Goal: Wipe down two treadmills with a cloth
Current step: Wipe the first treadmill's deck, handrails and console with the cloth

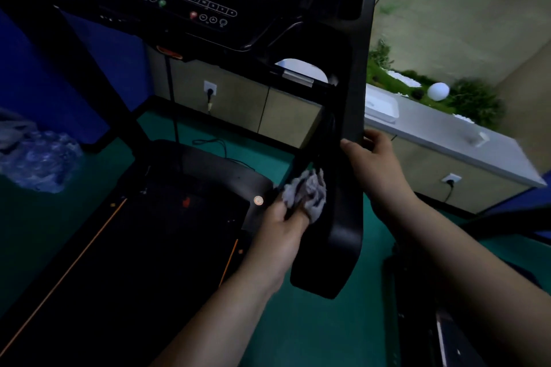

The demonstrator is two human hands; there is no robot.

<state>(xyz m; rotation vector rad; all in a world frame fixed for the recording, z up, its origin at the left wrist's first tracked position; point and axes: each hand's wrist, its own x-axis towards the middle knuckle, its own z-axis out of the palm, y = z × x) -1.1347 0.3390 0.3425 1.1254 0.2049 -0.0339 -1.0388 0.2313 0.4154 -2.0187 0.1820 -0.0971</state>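
The treadmill [190,217] is cut off at the top, left and bottom edges, so its console [185,0] shows only in part, and the button labels there are too small to read. The left hand [283,217] has its fingertips buried in the bunched cloth [307,192]. The right hand [372,155] wraps its fingers behind the handrail [343,217], out of sight. The plants [474,98] are smeared by blur.

A single head-worn, wide-angle view looks forward and steeply down from close above a treadmill [185,217], tilted sideways, taking in its console [185,0], belt, the green floor [313,337] and both forearms.
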